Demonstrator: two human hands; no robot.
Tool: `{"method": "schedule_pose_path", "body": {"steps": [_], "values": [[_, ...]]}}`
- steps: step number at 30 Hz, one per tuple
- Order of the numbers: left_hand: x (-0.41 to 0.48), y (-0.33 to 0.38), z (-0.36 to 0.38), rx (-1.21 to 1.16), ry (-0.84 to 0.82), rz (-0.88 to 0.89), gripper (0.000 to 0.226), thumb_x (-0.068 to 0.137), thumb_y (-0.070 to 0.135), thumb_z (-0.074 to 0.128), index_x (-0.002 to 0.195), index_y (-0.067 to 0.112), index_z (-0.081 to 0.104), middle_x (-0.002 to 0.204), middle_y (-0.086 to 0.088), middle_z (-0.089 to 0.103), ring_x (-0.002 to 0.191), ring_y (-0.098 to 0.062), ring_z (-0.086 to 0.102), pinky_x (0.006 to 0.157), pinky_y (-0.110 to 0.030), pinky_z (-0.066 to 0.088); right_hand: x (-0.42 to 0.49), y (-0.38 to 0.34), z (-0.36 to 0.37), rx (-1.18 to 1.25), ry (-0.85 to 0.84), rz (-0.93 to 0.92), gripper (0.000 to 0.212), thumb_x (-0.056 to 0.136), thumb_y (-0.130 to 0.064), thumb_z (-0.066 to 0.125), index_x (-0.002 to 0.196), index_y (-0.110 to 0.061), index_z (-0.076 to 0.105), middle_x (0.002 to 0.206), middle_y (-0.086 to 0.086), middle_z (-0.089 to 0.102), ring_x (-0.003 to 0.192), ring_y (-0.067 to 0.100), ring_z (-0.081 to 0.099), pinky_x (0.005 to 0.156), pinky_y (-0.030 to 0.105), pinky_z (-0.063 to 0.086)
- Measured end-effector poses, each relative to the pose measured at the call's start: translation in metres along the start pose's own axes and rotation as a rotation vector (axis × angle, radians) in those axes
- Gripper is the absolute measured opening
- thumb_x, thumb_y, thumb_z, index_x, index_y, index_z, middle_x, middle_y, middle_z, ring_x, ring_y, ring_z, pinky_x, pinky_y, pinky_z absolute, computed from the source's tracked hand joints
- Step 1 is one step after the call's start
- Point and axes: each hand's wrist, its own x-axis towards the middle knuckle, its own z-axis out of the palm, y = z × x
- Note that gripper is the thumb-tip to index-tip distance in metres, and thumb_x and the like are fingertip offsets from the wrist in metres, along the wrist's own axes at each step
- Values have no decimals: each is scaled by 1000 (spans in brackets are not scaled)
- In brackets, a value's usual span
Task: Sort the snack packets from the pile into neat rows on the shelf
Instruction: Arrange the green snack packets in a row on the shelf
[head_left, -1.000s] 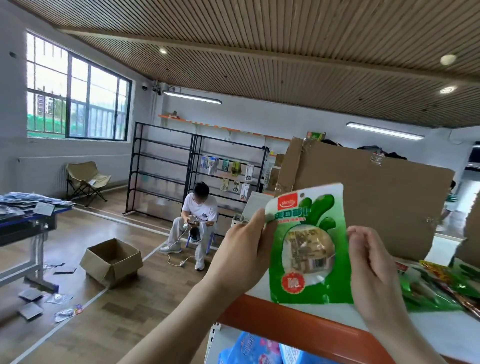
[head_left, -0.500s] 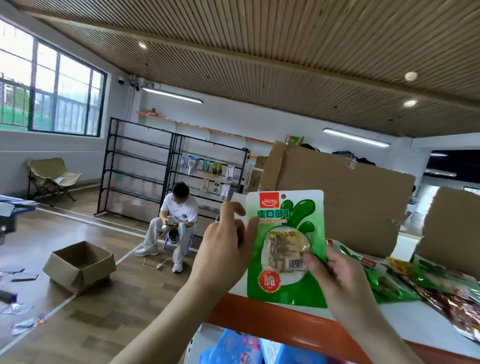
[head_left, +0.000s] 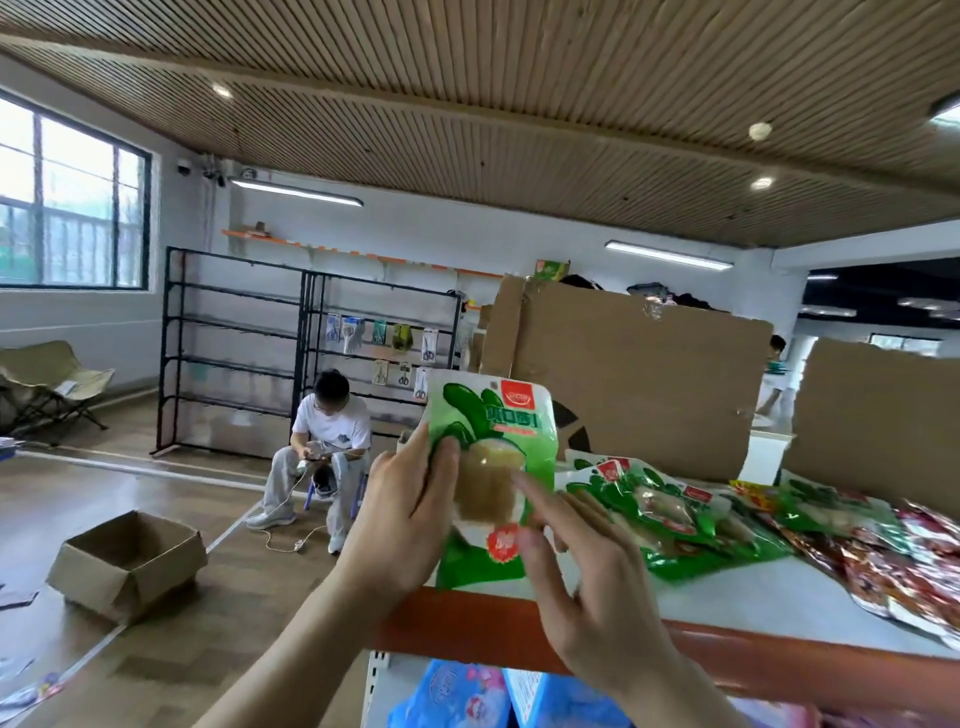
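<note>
The green snack packet (head_left: 488, 467) is upright in my left hand (head_left: 410, 514), over the front left corner of the shelf (head_left: 519, 618). My thumb lies across the packet's front beside its clear window and my fingers curl round behind its left edge, so it is pinched firmly on that side. Its front faces me, red logo at the top. Its lower edge comes down to the shelf's orange front lip; I cannot tell whether it touches.

My right hand (head_left: 587, 587) holds nothing. Its fingers are spread and nearly straight in front of the packet's lower right side, the forefinger reaching toward the window. The hand is blurred, so I cannot tell whether a fingertip meets the film.

That is one packet in hand. To its right on the white shelf top lies the pile (head_left: 727, 530): green packets (head_left: 670, 514) nearer me, overlapping, at least three, and red packets (head_left: 909, 566) beyond them at the right edge, too jumbled to count.

Two cardboard sheets (head_left: 634, 379) stand behind the pile. Below the shelf top, blue packs (head_left: 457, 696) show. Out on the wooden floor sit one open cardboard box (head_left: 124, 561) and one seated person (head_left: 327, 441), with black racks (head_left: 234, 343) behind.
</note>
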Motion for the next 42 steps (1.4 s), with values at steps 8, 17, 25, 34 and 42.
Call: {"method": "schedule_pose_path", "body": {"steps": [8, 17, 25, 34, 42], "values": [[2, 4, 1, -221, -51, -44, 24, 103, 20, 42, 83, 19, 57, 73, 21, 59, 69, 4, 50, 66, -12, 42, 1, 14, -19, 250, -97, 425, 47, 88, -67, 44, 86, -21, 55, 68, -12, 47, 60, 8, 43, 56, 21, 34], [5, -5, -2, -214, -117, -84, 34, 96, 35, 51, 106, 3, 51, 89, -20, 65, 78, -46, 59, 67, -64, 50, -10, 18, -20, 171, -12, 300, 53, 91, -56, 47, 65, -11, 54, 56, 7, 45, 49, 10, 36, 51, 20, 24], [1, 3, 3, -194, -156, -110, 20, 99, 31, 51, 104, 12, 52, 95, -5, 72, 86, -30, 68, 73, -57, 56, -22, 18, -30, 82, -11, 306, 60, 91, -59, 45, 65, -6, 51, 56, 7, 44, 52, 12, 35, 56, 23, 24], [-8, 49, 71, -350, -251, -123, 13, 103, 17, 47, 110, 17, 58, 102, -3, 72, 94, -22, 69, 81, -39, 57, -73, 18, -96, 446, 18, 491, 53, 87, -58, 57, 89, -5, 65, 80, 33, 57, 75, 52, 51, 61, 60, 43], [-33, 96, 197, -577, -355, -260, 30, 96, 33, 57, 86, 5, 65, 82, -21, 65, 74, -24, 60, 65, -47, 51, -137, 42, -196, 91, 257, 541, 31, 86, -52, 52, 85, -23, 65, 57, -1, 53, 49, 5, 41, 45, 31, 29]]}}
